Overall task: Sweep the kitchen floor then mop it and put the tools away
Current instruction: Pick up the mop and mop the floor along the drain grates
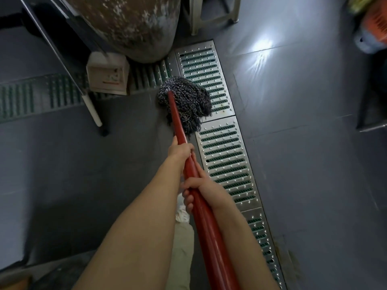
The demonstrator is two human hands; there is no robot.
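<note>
My one view sits on the head, looking steeply down. The floor fills it, nearer at 6 o'clock.

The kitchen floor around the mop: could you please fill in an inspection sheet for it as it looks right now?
Surface: grey floor, shiny patch of reflected light; metal drain grate runs along it.
Job's things: mop head rests partly on the grate; red handle slants up toward the camera.
Clutter: small beige box beside the large drum.
Grippers: left hand grips the handle lower down, right hand above it.
Cables: nothing seen.
Surroundings: stool legs, orange basket, both blurred.
</note>
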